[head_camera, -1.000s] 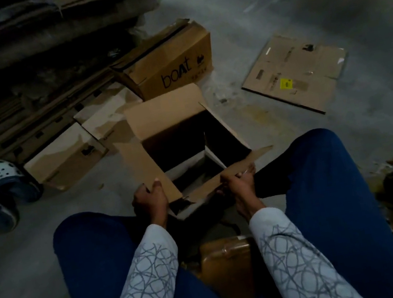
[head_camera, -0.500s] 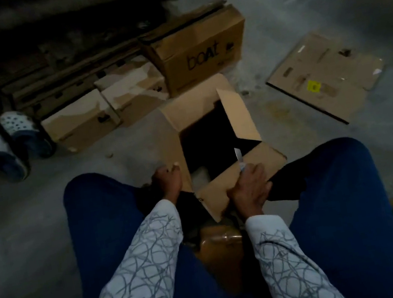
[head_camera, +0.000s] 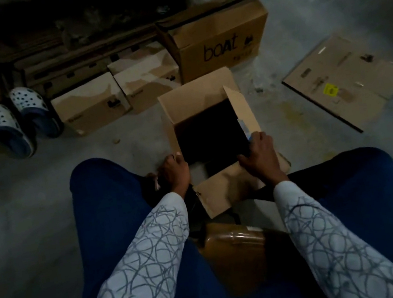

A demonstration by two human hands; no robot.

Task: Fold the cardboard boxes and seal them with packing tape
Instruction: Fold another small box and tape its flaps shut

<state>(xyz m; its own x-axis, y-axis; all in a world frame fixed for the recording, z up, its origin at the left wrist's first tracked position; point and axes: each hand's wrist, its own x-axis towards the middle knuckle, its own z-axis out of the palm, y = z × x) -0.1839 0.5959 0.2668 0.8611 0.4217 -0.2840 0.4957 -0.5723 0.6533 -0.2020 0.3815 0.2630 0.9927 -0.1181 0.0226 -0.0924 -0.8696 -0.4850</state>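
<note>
Had an open cardboard box [head_camera: 195,101] on the concrete floor [head_camera: 29,204] between the knees. Clasped its near-left corner with the left hand [head_camera: 174,172], fingers curled over the rim; gripped its upright right flap [head_camera: 242,108] with the right hand [head_camera: 260,154].

The box [head_camera: 208,133] is sitting upright and open, its dark inside facing up. Its far flap [head_camera: 196,96] and right flap [head_camera: 243,106] are standing up, while the near flap [head_camera: 226,190] is hanging outward. Small shut boxes [head_camera: 91,107] and a bigger "boat" box [head_camera: 218,40] are standing just beyond it. A flattened box [head_camera: 343,80] is lying well apart to the right.
</note>
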